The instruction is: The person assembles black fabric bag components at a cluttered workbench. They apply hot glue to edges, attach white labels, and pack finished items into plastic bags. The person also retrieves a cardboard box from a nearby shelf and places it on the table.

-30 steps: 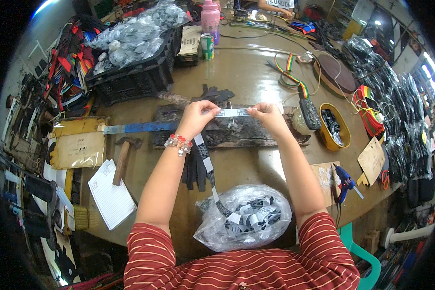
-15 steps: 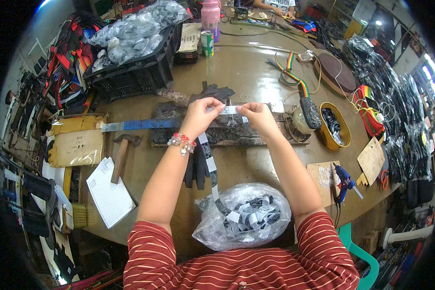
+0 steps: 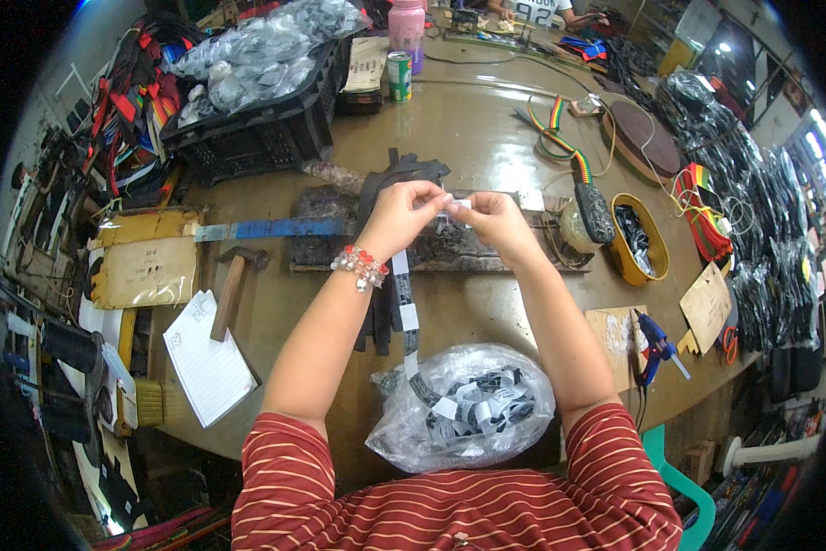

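My left hand, with a beaded bracelet at the wrist, pinches the end of a black-and-white label ribbon. The ribbon hangs from under this hand and runs down into a clear plastic bag holding a coil of it. Fingertips of my right hand press on the small white ribbon end, almost touching the left fingertips. Both hands are above a dark, worn work block. Black strap pieces lie across the block beneath my left hand. The exact fold of the ribbon end is hidden by fingers.
To the left lie a hammer and white paper. A black crate of plastic-wrapped goods stands at the back left. On the right are a yellow bowl and a blue glue gun. Another person sits across the table.
My hands have come closer together. The white piece that was stretched flat between them is now bunched or folded at the fingertips.
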### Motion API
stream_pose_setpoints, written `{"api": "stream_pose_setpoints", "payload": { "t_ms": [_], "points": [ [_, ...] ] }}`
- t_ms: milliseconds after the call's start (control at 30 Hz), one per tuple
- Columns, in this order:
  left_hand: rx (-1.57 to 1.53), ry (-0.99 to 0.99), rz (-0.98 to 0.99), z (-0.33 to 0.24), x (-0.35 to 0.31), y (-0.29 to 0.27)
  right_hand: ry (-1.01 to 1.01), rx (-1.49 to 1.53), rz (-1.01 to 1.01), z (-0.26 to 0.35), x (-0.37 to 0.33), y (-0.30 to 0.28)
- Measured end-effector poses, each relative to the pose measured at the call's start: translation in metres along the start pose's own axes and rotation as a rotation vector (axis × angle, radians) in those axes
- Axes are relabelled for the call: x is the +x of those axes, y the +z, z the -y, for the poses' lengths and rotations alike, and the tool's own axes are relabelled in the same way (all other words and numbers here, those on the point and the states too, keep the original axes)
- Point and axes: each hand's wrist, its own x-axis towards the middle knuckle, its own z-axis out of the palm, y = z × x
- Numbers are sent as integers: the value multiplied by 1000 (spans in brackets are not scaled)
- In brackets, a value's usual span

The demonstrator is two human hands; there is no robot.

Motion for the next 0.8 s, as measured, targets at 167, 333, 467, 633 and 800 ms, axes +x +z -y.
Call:
{"api": "stream_pose_setpoints", "payload": {
  "t_ms": [167, 333, 467, 633, 800],
  "points": [
    [188, -159, -47, 1, -5, -16, 143, -106, -108, 10, -6, -14],
    [166, -57, -90, 11, -7, -19, 108, -55, -74, -10, 4, -23],
    [384, -57, -104, 13, -7, -11, -8, -191, -83, -28, 13, -20],
    [230, -80, -138, 7, -7, -12, -230, -800, -387, -27, 4, -14],
    [138, -20, -129, 6, -4, -4, 61, -94, -174, -13, 5, -3]
  ]
}}
